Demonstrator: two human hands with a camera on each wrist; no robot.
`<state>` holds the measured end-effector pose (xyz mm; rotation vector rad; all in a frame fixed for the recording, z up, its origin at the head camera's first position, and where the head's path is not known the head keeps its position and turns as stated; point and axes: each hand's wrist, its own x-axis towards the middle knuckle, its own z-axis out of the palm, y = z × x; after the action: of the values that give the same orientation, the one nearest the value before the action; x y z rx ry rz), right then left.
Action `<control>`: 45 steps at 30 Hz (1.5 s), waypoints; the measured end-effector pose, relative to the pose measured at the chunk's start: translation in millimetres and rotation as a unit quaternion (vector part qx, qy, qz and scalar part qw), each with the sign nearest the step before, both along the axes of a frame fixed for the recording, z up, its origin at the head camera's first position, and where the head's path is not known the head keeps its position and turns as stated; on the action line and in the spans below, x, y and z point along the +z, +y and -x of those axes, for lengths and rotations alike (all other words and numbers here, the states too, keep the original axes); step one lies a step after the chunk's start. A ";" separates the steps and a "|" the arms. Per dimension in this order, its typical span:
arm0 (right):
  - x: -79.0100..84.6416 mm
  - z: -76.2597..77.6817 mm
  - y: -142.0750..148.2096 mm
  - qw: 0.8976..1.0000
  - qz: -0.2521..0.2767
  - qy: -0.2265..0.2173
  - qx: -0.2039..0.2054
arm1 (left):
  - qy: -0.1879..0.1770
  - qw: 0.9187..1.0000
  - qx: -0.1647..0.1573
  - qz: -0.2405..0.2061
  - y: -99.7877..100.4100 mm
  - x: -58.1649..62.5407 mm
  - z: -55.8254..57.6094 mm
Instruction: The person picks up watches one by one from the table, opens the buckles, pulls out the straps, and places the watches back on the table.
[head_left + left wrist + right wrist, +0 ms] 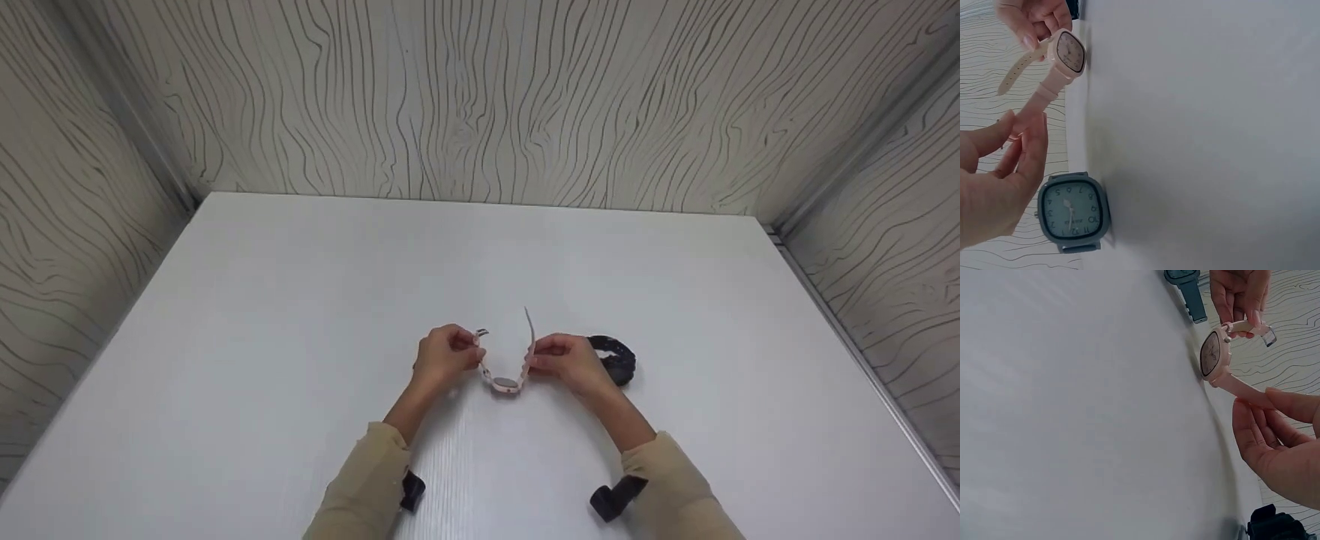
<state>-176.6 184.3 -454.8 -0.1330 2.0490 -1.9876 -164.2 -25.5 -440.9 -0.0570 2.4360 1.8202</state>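
A pale pink wristwatch (pixel 506 385), its strap unfastened, is held between both hands with the square face tilted up. My left hand (pixel 448 356) pinches the buckle half of the strap between thumb and fingers; the metal buckle (pixel 1269 336) sticks out past the fingertips. The other half, with the row of holes (pixel 1016 73), is pinched by my right hand (pixel 570 364), and its tip points upward. Close beside the left hand lies a teal square wristwatch (pixel 1072 211), which that hand hides in the head view.
Just right of the right hand, a black looped band (pixel 626 360) with a thicker front part lies on the white table (pixel 262 300). Wood-patterned panels (pixel 465 97) stand behind the table and along both sides. Black wrist mounts (pixel 616 499) show at the sleeves.
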 end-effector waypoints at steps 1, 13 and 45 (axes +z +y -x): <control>-1.0 0.8 0.1 1.000 0.005 -0.003 -0.004 | 0.001 1.000 0.002 0.000 -0.3 -0.2 1.1; -10.6 6.2 0.8 0.998 0.053 -0.044 -0.009 | -0.044 0.998 0.034 -0.019 -1.2 -4.2 12.0; -7.3 4.3 0.8 0.997 0.023 -0.063 -0.031 | -0.068 0.996 0.048 0.016 -29.1 4.8 6.8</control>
<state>-180.8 185.1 -462.0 0.0473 1.9526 -2.0248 -171.0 -54.5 -436.1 -0.2947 2.4080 1.7507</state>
